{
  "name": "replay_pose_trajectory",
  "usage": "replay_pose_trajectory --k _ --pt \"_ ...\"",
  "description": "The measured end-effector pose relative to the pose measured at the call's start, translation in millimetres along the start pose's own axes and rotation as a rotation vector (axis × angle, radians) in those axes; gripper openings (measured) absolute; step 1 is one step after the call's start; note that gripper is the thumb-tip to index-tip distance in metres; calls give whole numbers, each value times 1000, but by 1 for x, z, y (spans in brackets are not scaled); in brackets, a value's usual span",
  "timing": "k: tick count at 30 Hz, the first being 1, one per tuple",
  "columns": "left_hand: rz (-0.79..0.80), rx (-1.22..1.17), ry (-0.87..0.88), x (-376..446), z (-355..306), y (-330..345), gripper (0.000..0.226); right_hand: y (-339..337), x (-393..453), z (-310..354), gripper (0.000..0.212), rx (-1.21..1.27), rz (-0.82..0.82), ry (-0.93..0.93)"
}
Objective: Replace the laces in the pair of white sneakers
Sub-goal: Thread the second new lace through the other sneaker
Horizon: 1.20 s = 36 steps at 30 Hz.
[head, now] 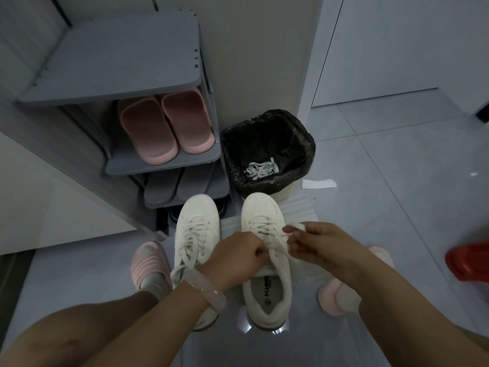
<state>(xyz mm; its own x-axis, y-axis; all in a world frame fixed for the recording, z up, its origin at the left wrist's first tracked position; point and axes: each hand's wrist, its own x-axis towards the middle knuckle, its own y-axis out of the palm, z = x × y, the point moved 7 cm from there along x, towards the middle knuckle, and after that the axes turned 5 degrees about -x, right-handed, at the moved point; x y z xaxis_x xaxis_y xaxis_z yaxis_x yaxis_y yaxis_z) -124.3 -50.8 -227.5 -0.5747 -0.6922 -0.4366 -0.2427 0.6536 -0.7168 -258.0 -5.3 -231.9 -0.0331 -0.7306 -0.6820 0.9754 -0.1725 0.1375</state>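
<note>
Two white sneakers stand side by side on the grey floor, toes pointing away from me. The left sneaker (pixel 197 229) is laced, with loose ends hanging by its side. Over the right sneaker (pixel 264 260), my left hand (pixel 235 258) pinches a white lace (pixel 284 235) near the upper eyelets. My right hand (pixel 317 247) grips the other stretch of that lace, with a bunch of it in the fingers. A bundle of white laces (pixel 260 169) lies inside the bin.
A bin with a black bag (pixel 267 152) stands just beyond the sneakers. A grey shoe rack (pixel 158 160) with pink slippers (pixel 164 128) is at the left. My feet wear pink slippers (pixel 149 260). White paper (pixel 318 184) lies right of the bin; a red object (pixel 468 263) is at far right.
</note>
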Motion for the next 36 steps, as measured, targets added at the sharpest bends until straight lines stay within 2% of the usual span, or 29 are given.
replay_pose_trajectory --k 2,6,9,12,16,20,25,28,31,36 --pt "58 -59 4 -2 0 4 27 -4 1 0 13 -109 -41 -48" --pt "29 -122 -11 -2 -1 5 24 3 4 -8 15 -578 -38 -120" --pt "8 -166 -24 0 1 5 22 7 6 -10 18 -742 -45 -160" --pt "0 -173 -17 0 1 6 21 11 6 -2 23 -908 -101 -296" --pt "-8 -205 -13 1 2 7 21 22 3 3 6 -1068 -159 -494" --pt "-4 -253 -20 1 3 9 21 24 2 2 2 -1096 -183 -558" --pt "-24 -380 -32 1 5 11 20 7 6 -10 23 -834 -310 -365" --pt "-54 -383 -31 0 5 12 21 9 2 -9 29 -896 -328 -401" --pt "-69 -382 -37 -1 6 12 21 13 -1 -6 22 -958 -296 -452" --pt "-94 -360 -23 -1 5 11 20 20 -2 -5 30 -1164 -284 -484"
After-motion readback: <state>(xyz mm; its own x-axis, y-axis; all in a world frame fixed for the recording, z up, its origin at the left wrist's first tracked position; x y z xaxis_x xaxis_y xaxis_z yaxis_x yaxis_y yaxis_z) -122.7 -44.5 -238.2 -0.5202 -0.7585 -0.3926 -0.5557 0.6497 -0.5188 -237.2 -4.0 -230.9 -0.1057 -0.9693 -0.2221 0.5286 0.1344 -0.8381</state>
